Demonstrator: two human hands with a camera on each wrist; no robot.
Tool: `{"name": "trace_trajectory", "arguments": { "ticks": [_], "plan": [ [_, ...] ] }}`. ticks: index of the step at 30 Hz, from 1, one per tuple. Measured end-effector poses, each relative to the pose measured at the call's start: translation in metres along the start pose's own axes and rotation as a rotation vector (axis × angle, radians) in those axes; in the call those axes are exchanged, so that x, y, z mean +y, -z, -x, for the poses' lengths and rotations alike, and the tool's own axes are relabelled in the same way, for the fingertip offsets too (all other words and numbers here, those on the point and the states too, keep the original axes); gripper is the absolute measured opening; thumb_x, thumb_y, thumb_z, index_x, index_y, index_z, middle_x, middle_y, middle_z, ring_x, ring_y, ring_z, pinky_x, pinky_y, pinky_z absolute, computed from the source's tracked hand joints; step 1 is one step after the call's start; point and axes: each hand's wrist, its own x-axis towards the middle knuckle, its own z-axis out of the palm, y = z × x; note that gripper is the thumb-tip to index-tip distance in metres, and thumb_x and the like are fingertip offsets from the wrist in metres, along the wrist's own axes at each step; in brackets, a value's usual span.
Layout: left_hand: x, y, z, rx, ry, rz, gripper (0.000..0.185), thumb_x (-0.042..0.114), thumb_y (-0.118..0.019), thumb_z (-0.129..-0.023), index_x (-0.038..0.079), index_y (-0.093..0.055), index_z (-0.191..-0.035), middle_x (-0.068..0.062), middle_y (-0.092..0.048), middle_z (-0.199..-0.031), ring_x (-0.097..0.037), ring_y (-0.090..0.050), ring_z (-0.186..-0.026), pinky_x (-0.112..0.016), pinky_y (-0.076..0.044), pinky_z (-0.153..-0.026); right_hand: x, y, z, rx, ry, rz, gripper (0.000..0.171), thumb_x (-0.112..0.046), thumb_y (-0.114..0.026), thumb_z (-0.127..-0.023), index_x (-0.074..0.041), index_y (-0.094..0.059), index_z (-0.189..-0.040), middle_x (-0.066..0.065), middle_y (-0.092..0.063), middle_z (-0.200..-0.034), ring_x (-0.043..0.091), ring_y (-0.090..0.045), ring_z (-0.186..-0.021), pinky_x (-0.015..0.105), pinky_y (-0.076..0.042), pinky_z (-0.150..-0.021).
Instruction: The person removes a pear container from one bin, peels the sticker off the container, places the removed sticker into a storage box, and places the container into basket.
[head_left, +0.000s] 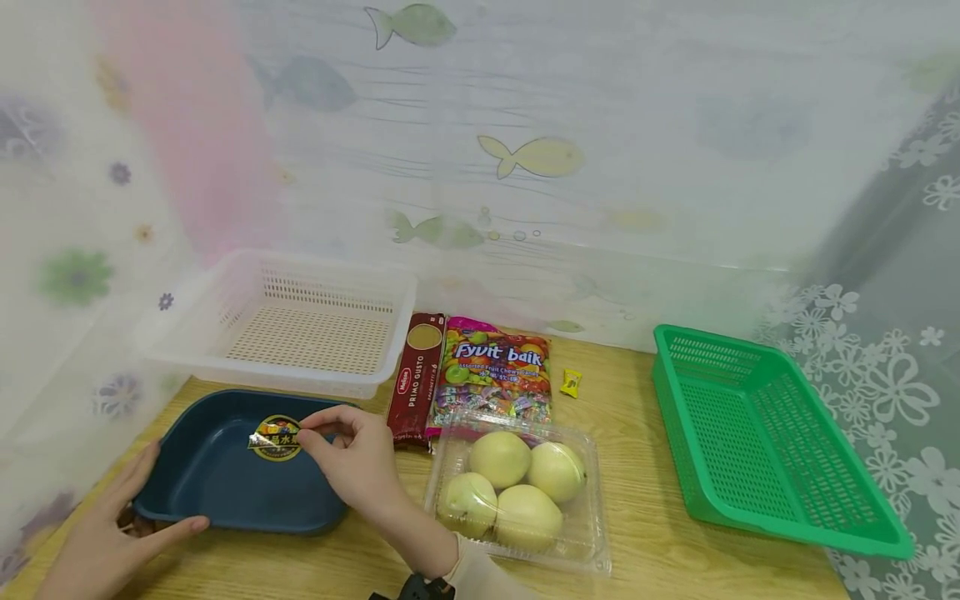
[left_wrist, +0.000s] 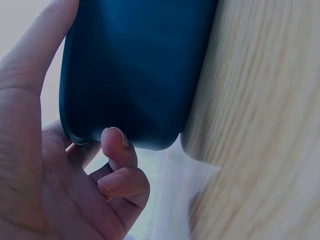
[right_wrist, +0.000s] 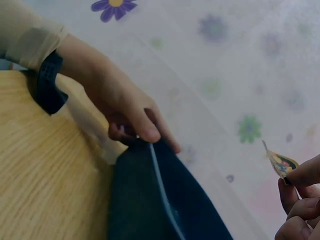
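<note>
Wood-grain counter [head_left: 645,533] w/ fish- and flower-print sheeting behind; both hands on a dark blue tray [head_left: 217,483], lower left of frame.

White basket [head_left: 300,329] sits just behind the tray, upper left; green basket [head_left: 757,433] at right, well apart. Center: dark red pasta pkg [head_left: 415,375] beside a candy bag [head_left: 495,367], one small yellow candy [head_left: 571,382] near it, and a clear clamshell of four pale fruits [head_left: 517,487] just right of the right hand. Left hand [head_left: 112,533] grips the tray's near-left corner, thumb on the rim, fingers curled under. Right hand [head_left: 352,454] reaches across over the tray's right side, thumb + fingertip pinched together on the edge of a round sticker [head_left: 276,438] at tray center; edge lifted.
</note>
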Motion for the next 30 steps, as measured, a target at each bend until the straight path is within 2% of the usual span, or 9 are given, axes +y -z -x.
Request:
{"name": "trace_trajectory", "arguments": {
  "ticks": [9, 19, 26, 30],
  "plan": [
    [0.000, 0.000, 0.000, -0.007, 0.009, 0.020, 0.118, 0.033, -0.081, -0.097, 0.034, 0.013, -0.167, -0.030, 0.014, -0.172, 0.018, -0.051, -0.086, -0.015, -0.048, -0.064, 0.017, -0.023, -0.005, -0.005, -0.068, 0.008, 0.006, -0.009, -0.078, -0.097, -0.006, -0.081, -0.100, -0.008, -0.075, -0.083, 0.001, -0.030, -0.042, 0.016, -0.027, -0.045],
    [0.001, -0.003, 0.000, 0.009, 0.020, 0.009, 0.118, 0.035, -0.083, -0.095, 0.033, 0.011, -0.168, -0.033, 0.010, -0.172, 0.009, -0.052, -0.080, -0.019, -0.048, -0.062, 0.030, -0.033, -0.003, 0.009, -0.120, 0.056, 0.004, -0.009, -0.078, -0.096, -0.010, -0.082, -0.098, -0.013, -0.073, -0.079, 0.001, -0.028, -0.040, 0.016, -0.024, -0.040],
    [0.000, -0.002, 0.000, 0.005, 0.032, 0.011, 0.119, 0.036, -0.083, -0.095, 0.033, 0.012, -0.167, -0.033, 0.011, -0.172, 0.007, -0.055, -0.079, -0.021, -0.050, -0.062, 0.034, -0.032, -0.003, 0.015, -0.125, 0.058, 0.007, -0.012, -0.076, -0.099, -0.010, -0.082, -0.098, -0.015, -0.069, -0.078, 0.000, -0.037, -0.042, 0.015, -0.031, -0.043],
    [0.001, -0.001, -0.001, -0.005, 0.039, 0.013, 0.119, 0.037, -0.082, -0.095, 0.033, 0.013, -0.167, -0.033, 0.011, -0.172, 0.010, -0.055, -0.081, -0.020, -0.050, -0.063, 0.038, -0.031, -0.005, 0.000, -0.107, 0.055, 0.008, -0.012, -0.075, -0.100, -0.009, -0.083, -0.099, -0.016, -0.070, -0.081, -0.001, -0.040, -0.043, 0.014, -0.032, -0.045]
  ]
}}
